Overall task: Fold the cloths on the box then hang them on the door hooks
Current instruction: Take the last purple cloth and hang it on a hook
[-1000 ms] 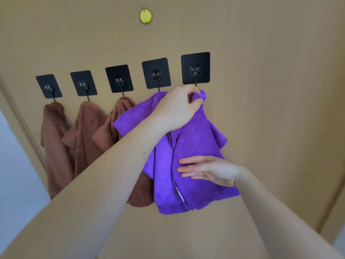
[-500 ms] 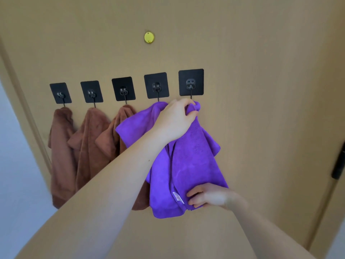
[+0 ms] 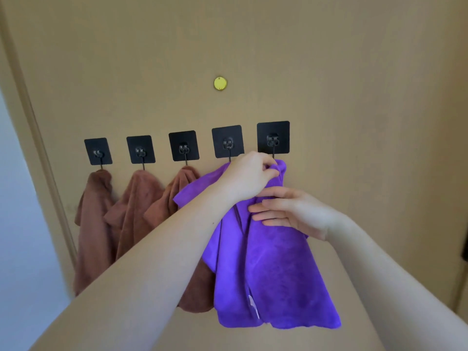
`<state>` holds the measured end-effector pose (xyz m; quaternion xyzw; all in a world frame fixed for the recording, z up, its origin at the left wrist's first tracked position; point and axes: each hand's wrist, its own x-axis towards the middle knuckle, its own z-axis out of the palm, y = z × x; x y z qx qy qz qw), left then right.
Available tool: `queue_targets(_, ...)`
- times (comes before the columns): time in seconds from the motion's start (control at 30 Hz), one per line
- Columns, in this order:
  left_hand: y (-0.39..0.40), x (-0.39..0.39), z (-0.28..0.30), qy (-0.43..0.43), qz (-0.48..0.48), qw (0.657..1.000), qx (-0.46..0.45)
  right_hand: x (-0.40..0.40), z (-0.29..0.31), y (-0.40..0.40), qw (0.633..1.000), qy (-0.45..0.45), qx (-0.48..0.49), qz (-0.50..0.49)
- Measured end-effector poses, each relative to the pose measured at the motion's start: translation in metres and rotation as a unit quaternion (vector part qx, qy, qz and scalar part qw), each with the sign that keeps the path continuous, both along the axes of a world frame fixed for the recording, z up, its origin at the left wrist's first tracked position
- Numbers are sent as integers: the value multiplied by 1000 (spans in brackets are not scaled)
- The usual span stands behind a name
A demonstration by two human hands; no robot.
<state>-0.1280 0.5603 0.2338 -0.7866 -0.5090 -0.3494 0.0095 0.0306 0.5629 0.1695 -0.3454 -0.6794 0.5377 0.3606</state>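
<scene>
1. The tan wooden door (image 3: 354,72) fills nearly the whole view, with its frame edge running down the left side and a pale wall beyond it.
2. The purple microfibre cloth (image 3: 273,269) hangs against the door below the two rightmost hooks; its top is bunched right under the fifth hook, one upper corner spreads left toward the fourth, and a small white label shows near its bottom hem.
3. Three brown plush cloths hang in a row to the left: the first brown cloth (image 3: 93,224), the second brown cloth (image 3: 136,211) and the third brown cloth (image 3: 177,196), each gathered at the top on its own hook (the third is partly covered by the purple one and by the left forearm).
4. The left hand (image 3: 249,177) reaches up across the view, and its grip is pinched on the bunched top edge of the purple cloth, just beneath the wire of the fifth hook; whether the cloth is already caught on that wire cannot be told.
5. The right hand (image 3: 291,211) lies just below the left, its grip spread, fingers flat against the purple cloth's upper part.
6. Five black square adhesive hooks (image 3: 228,141) sit in a line across the door, rising slightly toward the right.
7. A small round yellow disc (image 3: 220,83) sits on the door above the hooks.
</scene>
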Motion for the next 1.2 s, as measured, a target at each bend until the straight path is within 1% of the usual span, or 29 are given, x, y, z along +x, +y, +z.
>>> queue_targets(0.1, 7, -3, -1, -9, -23, 1000, 2, 0, -23, 4, 999, -19, -35, -7)
queue_targets(0.27, 15, -7, -1, -12, -41, 999, 6, -3, -38, 9, 997, 16, -74, -31)
queue_targets(0.37, 17, -8, 1, -15, -53, 998, 9, -1, -51, 10, 994, -2, -101, -41)
queue_targets(0.47, 16, -8, 1, -10, -60, 998, 9, 0, -79, 8, 987, -63, -134, -65)
queue_targets(0.53, 13, -9, 1, -2, -63, 998, 7, 0, -98, 5, 976, -140, -144, -86)
queue_targets(0.6, 11, -11, 2, 7, -65, 998, 3, 1, -105, 0, 960, -225, -139, -93)
queue_targets(0.67, 8, -15, 4, 21, -70, 997, -6, -1, -96, -7, 947, -280, -142, -63)
queue_targets(0.73, 3, -21, 9, 32, -75, 997, -11, -6, -76, -15, 944, -294, -148, -12)
queue_targets(0.83, -3, -39, 17, 38, -59, 997, 24, -18, -40, -28, 955, -260, -133, 52)
queue_targets(0.97, -3, -66, 26, 83, -5, 994, 77, -43, -4, -39, 980, -143, -85, 106)
queue_targets(1.07, -3, -80, 25, 106, 9, 992, 63, -65, 8, -39, 993, -67, -46, 85)
queue_targets(1.2, -1, -90, 17, 107, -14, 993, 41, -87, 12, -32, 999, -29, -30, 32)
